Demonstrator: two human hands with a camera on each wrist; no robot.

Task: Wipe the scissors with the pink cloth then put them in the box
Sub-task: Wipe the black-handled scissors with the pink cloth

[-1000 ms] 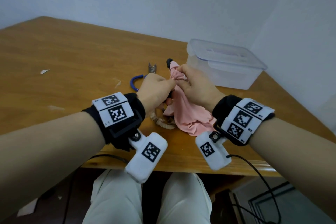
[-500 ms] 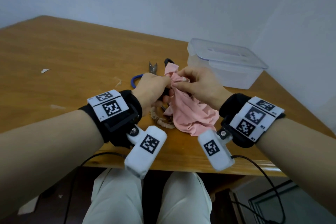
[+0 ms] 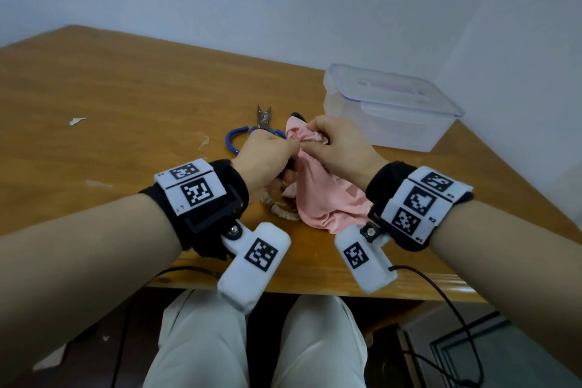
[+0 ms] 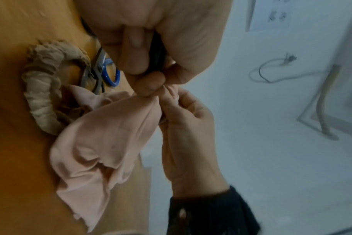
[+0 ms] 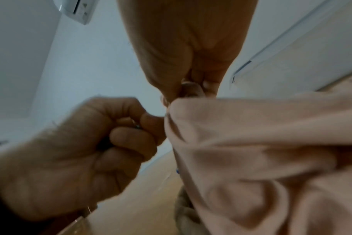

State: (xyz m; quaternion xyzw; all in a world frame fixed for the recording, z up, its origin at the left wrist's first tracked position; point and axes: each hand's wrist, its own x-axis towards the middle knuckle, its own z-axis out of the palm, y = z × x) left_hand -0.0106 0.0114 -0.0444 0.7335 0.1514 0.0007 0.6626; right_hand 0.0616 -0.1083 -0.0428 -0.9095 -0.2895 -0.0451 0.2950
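Note:
My left hand grips the black handle of the scissors just above the wooden table. The pink cloth is bunched over the blades, which are hidden. My right hand pinches that bunch right against the left fingertips. A black end of the scissors pokes out beyond the cloth. The rest of the cloth hangs down onto the table. The clear plastic box stands at the back right with its lid on, a hand's width beyond my right hand.
Blue-handled snips lie on the table just beyond my left hand. A beige scrunchie lies under the hands beside the cloth. Small paper scraps sit at the left. The table's front edge is close to my wrists.
Both hands have drifted slightly left while staying together. The right hand has shifted its pinch on the bunched cloth along the scissors. The box and snips have not moved.

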